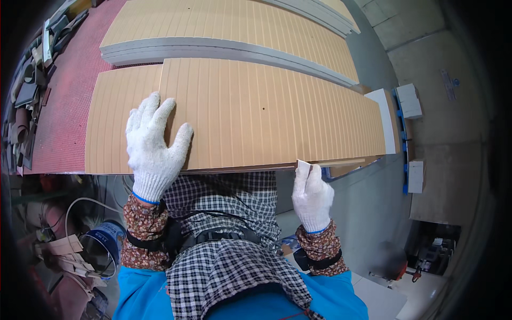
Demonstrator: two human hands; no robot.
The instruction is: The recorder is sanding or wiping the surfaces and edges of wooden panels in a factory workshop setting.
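In front of me lies a long tan grooved panel, on top of another tan panel that juts out at the left. My left hand, in a white knit glove, rests flat with fingers spread across the seam where the upper panel's left end meets the lower one. At the panels' near edge, right of the middle, my gloved right hand pinches a small white flat piece. What the piece is made of cannot be made out.
Beyond lies a stack of similar panels with grey edges. Red mesh covers the table's left part, with scraps along its side. A blue bucket stands below left. White boxes sit by a blue pallet at right.
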